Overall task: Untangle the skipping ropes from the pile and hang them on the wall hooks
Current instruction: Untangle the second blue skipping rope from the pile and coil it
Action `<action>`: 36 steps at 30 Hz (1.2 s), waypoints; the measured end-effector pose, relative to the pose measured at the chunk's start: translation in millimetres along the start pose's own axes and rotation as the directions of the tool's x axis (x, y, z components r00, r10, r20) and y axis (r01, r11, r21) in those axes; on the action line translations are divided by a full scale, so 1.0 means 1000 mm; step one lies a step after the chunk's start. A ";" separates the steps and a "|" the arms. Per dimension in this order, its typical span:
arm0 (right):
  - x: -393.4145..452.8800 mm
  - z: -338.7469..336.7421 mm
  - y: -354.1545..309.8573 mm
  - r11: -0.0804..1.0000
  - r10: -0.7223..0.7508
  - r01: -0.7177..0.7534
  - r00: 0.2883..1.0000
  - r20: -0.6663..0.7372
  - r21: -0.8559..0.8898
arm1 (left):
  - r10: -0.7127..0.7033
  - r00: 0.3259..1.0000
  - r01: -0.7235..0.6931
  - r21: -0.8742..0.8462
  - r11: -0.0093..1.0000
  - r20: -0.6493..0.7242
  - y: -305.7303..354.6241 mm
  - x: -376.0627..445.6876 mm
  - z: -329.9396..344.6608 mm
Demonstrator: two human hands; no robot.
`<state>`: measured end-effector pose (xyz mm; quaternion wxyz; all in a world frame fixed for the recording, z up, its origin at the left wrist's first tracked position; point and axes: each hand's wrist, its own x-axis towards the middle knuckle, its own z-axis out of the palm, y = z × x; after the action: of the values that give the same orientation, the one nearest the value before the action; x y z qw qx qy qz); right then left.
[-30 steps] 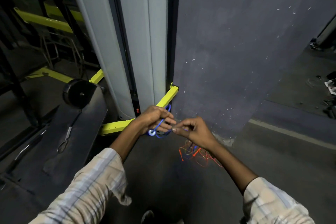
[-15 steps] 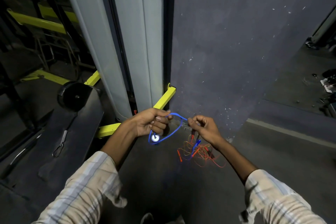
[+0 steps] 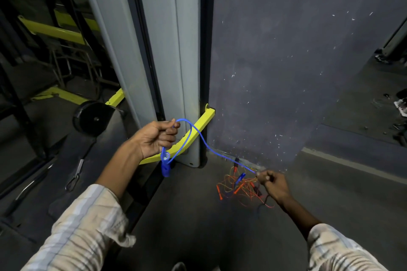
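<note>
Hands (image 3: 157,139) parted; blue rope (image 3: 217,152) now slants down-right.

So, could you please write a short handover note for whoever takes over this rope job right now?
Left hand grips a loop of the blue rope; its blue handle hangs below the fist.
Right hand pinches the same rope low, just above the pile.
Orange ropes lie tangled on the floor by the wall.
Done: blue rope partly drawn out.
Left: free it fully, untangle the orange ones, hang all; nothing hung yet in view.
</note>
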<state>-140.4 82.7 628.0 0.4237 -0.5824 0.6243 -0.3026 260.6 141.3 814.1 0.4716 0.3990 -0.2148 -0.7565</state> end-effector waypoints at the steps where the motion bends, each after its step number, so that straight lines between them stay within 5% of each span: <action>1: -0.002 0.005 -0.007 0.999 -0.030 0.030 0.998 0.048 -0.010 | 0.035 0.998 -0.032 0.048 0.998 -0.061 -0.006 0.004 0.005; 5: -0.021 0.029 -0.050 0.977 -0.177 0.204 0.938 0.297 -0.062 | 0.149 0.959 -0.093 0.231 0.968 -0.239 -0.031 0.021 0.023; 9: -0.041 0.045 -0.097 0.949 -0.280 0.314 0.840 0.466 0.004 | 0.166 0.961 -0.063 0.408 0.911 -0.222 -0.057 0.038 0.033; 12: -0.049 0.050 -0.130 0.924 -0.376 0.363 0.798 0.471 0.123 | 0.119 0.976 -0.012 0.495 0.869 -0.185 -0.079 0.047 0.040; 16: -0.045 0.049 -0.154 0.898 -0.436 0.382 0.845 0.310 0.221 | -0.035 0.985 0.123 0.542 0.832 -0.170 -0.101 0.049 0.054; 20: -0.037 0.042 -0.150 0.896 -0.413 0.360 0.891 0.191 0.259 | -0.209 0.975 0.220 0.448 0.867 -0.074 -0.098 0.051 0.057; 25: -0.024 0.034 -0.128 0.914 -0.385 0.329 0.889 0.249 0.238 | -0.376 0.925 0.344 0.293 0.892 0.059 -0.082 0.048 0.049; 31: -0.004 0.010 -0.067 0.956 -0.279 0.257 0.946 0.166 0.142 | -0.278 0.913 0.287 0.013 0.958 0.298 -0.043 0.028 0.016; 36: 0.012 -0.009 0.001 0.984 -0.175 0.176 0.983 0.058 -0.023 | -0.140 0.974 0.150 -0.045 0.988 0.180 -0.012 0.007 -0.010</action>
<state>-148.6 69.9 629.7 0.4043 -0.6493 0.5627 -0.3134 260.3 140.6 797.4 0.4057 0.3313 -0.2038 -0.8271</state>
